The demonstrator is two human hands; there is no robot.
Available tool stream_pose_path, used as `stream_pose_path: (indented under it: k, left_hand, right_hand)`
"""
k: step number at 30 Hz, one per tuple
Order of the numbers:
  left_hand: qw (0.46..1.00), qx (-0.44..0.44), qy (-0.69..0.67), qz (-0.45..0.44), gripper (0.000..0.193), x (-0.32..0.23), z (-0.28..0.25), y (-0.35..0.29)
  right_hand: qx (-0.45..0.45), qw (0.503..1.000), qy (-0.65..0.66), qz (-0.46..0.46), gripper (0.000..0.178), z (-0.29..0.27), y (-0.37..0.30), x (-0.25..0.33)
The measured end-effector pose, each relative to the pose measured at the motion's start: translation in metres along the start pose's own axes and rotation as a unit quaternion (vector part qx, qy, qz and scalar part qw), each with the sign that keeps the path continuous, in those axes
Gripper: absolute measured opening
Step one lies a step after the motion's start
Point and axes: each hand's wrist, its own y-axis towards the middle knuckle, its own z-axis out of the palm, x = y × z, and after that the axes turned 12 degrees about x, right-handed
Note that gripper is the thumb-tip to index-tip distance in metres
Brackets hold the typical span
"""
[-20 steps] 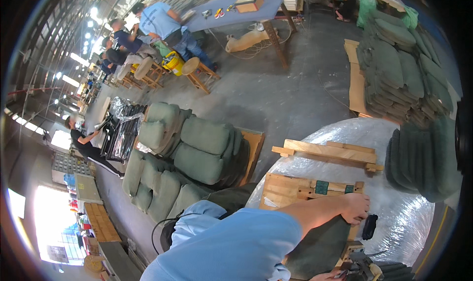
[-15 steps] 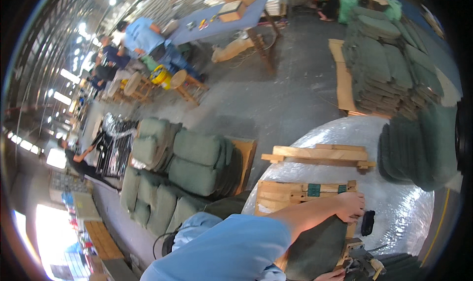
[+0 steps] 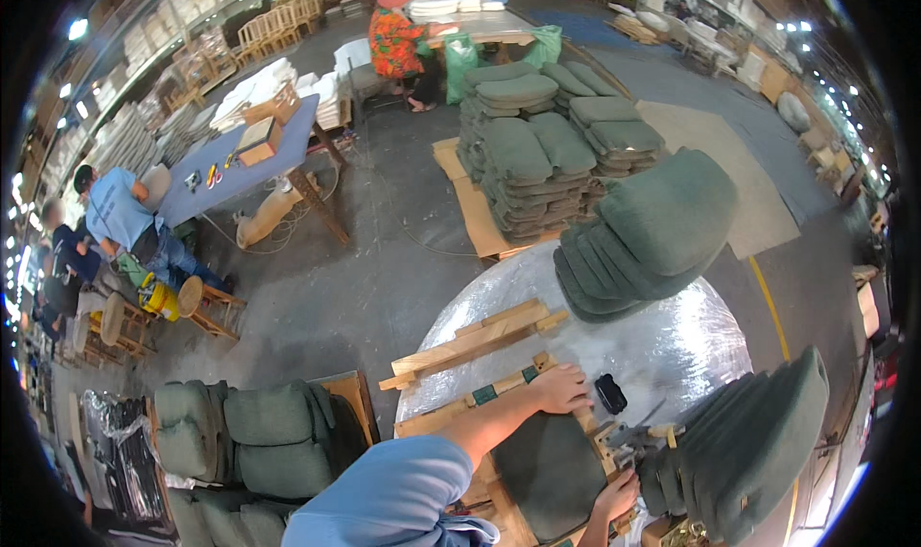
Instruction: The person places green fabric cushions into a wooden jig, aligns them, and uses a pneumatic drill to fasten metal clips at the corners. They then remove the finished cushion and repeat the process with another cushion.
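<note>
A dark green padded cushion (image 3: 547, 475) lies inside a light wooden frame (image 3: 504, 504) on a round surface wrapped in clear plastic (image 3: 470, 331). My left hand (image 3: 564, 389) reaches over the frame's far corner, its fingers curled down over the wood beside the cushion. At the cushion's right edge my right hand (image 3: 617, 494) is closed round the frame's side, just below a grey metal toggle clamp (image 3: 628, 443). Part of its grip is hidden. A small black object (image 3: 609, 393) rests on the plastic near my left hand.
Green cushion stacks stand behind the frame (image 3: 643, 235), to its right (image 3: 748, 451) and at lower left (image 3: 273, 432). Loose wooden slats (image 3: 470, 341) lie left of my left hand. A blue table (image 3: 240, 168) and co-workers (image 3: 125, 211) are farther left.
My view has swung to the right, so the scene sits farther left and the right-hand cushion stack shows fully. Both hands stay at the frame.
</note>
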Motion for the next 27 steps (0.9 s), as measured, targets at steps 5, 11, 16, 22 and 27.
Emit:
stream_pose_path:
  k: [5, 11, 16, 22, 27]
  left_hand:
    - [0.997, -0.019, 0.004, 0.075, 0.057, -0.004, -0.005, -0.048]
    - [0.989, 0.116, 0.019, 0.094, 0.083, -0.034, -0.002, -0.084]
    - [0.991, 0.097, 0.004, 0.093, 0.081, -0.028, 0.002, -0.089]
    - [0.992, 0.093, 0.02, 0.088, 0.072, -0.029, 0.009, -0.081]
    - [0.996, 0.033, 0.013, 0.081, 0.061, -0.011, 0.01, -0.057]
  right_hand:
    - [0.044, 0.996, -0.058, -0.057, 0.047, -0.013, -0.052, 0.011]
    - [0.138, 0.981, -0.136, -0.021, 0.061, -0.053, -0.118, 0.029]
    - [0.053, 0.984, -0.136, -0.104, 0.06, -0.037, -0.122, 0.019]
    - [0.046, 0.976, -0.171, -0.127, 0.066, -0.068, -0.123, 0.03]
    - [0.057, 0.99, -0.08, -0.098, 0.046, -0.07, -0.075, 0.033]
